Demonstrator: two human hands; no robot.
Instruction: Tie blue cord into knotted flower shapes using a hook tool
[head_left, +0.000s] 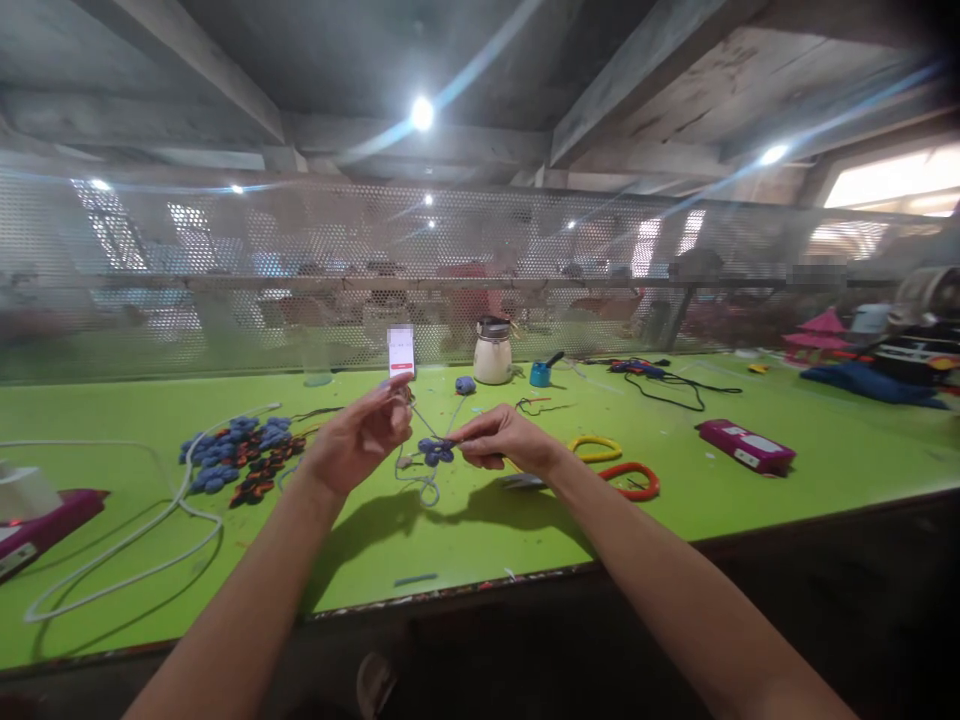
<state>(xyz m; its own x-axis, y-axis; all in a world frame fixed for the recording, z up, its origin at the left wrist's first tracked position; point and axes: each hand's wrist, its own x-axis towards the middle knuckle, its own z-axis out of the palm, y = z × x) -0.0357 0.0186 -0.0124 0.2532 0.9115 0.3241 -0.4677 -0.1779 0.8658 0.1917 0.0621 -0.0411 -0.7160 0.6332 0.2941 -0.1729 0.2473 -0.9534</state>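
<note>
Past the grip, a grey concrete ceiling (480,60) spans a room behind a perforated metal screen (337,230). Bright green tabletop (480,550) spreads beneath. Left of the grip lies a heap of blue and black-orange yarn pieces (217,455). The left hand (360,440) is curled, its hold unclear; the right hand (510,438) pinches a small blue-violet yarn flower (436,452), petals seemingly formed, loose strands (429,421) apparently left untrimmed.

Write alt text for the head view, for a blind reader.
Over a green table, the right hand pinches a blue flower-shaped yarn piece, the left hand raised beside it. To the left lie blue and orange-black yarn pieces; scissors lie to the right; a phone and a flask stand behind.
</note>
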